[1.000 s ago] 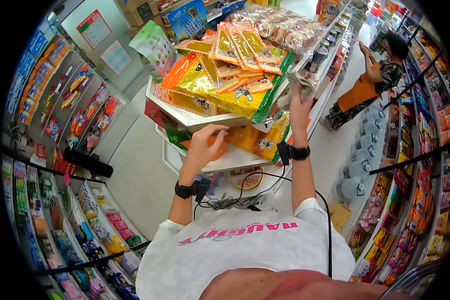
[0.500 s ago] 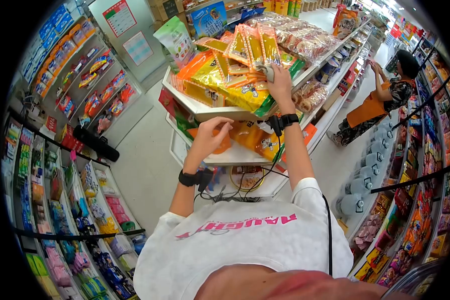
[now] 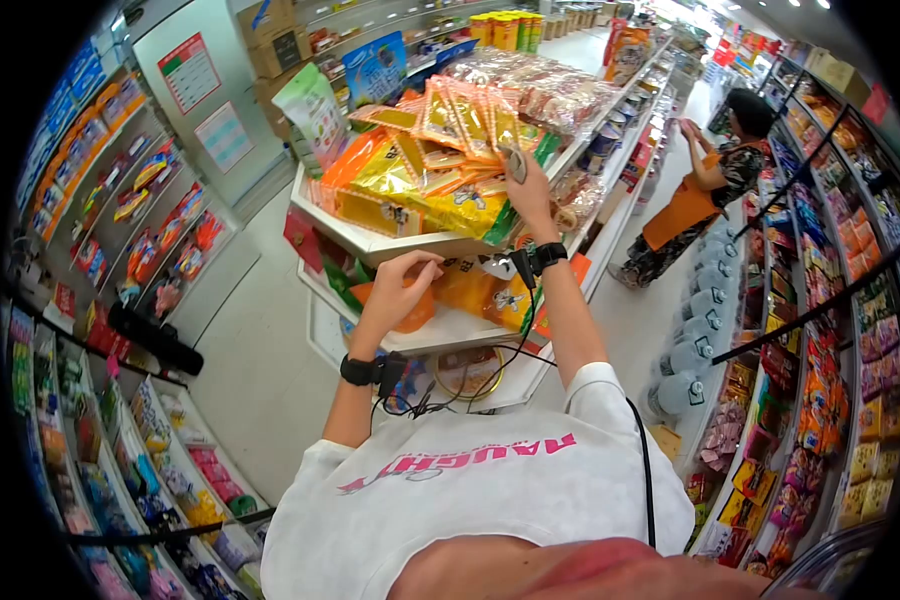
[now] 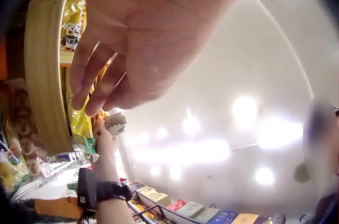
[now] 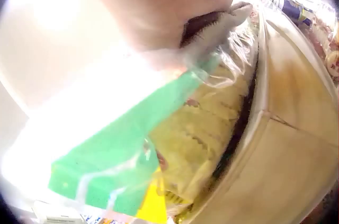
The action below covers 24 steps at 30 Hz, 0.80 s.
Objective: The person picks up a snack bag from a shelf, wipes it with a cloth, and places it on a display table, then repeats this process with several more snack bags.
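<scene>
My right hand [image 3: 531, 195] grips a crumpled grey cloth [image 3: 515, 165] at the right side of a snack pile. Under and beside it lies a large yellow and orange snack bag [image 3: 475, 210] with a green edge, topped by several flat orange-yellow packets [image 3: 460, 118]. In the right wrist view the cloth [image 5: 217, 30] sticks out from under the hand, close over the bag's green edge [image 5: 122, 139]. My left hand [image 3: 398, 292] holds nothing and hovers by the front edge of the white shelf [image 3: 370, 243], its fingers loosely bent, as the left wrist view also shows.
A green-white pouch [image 3: 313, 112] and a blue bag [image 3: 375, 65] stand behind the pile. Clear-wrapped packs [image 3: 540, 85] lie along the shelf to the right. Cables [image 3: 440, 400] hang between my wrists. A person in an orange apron [image 3: 680, 215] stands in the right aisle.
My right hand has carried the cloth from beyond the shelf's right edge inward onto the packets, then slightly back toward the bag's right edge. The left hand stays near the shelf front; the head view has shifted.
</scene>
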Each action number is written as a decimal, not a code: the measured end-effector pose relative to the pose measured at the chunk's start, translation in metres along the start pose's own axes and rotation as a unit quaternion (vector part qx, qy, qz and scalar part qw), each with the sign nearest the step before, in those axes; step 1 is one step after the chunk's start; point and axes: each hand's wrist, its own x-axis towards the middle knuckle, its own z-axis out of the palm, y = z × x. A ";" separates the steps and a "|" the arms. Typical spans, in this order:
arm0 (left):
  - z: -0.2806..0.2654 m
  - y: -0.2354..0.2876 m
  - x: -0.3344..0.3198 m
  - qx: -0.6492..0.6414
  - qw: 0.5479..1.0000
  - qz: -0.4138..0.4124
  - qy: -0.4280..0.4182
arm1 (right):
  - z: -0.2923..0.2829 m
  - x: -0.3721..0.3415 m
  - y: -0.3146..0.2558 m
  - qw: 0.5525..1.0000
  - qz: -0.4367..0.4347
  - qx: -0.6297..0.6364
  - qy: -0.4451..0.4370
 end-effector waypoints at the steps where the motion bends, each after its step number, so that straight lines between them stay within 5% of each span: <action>1: 0.000 -0.003 0.001 -0.005 1.000 0.000 -0.003 | -0.007 0.000 -0.010 0.999 0.038 0.010 -0.029; 2: 0.001 -0.003 0.002 -0.010 1.000 -0.003 -0.006 | -0.012 -0.001 -0.018 0.995 0.078 0.022 -0.059; 7: 0.001 -0.009 0.004 -0.059 0.998 -0.017 -0.018 | -0.011 -0.005 -0.022 0.993 0.018 0.085 0.082; 10: 0.001 -0.026 0.008 -0.120 0.992 -0.027 -0.011 | -0.030 -0.020 -0.082 0.989 -0.030 0.094 0.113; 13: -0.002 -0.033 0.016 -0.214 0.976 -0.038 0.009 | -0.031 -0.037 -0.102 0.995 -0.004 0.096 0.034; 24: -0.002 -0.049 0.046 -0.496 0.863 -0.092 0.034 | -0.014 -0.090 -0.138 0.985 -0.112 0.105 -0.076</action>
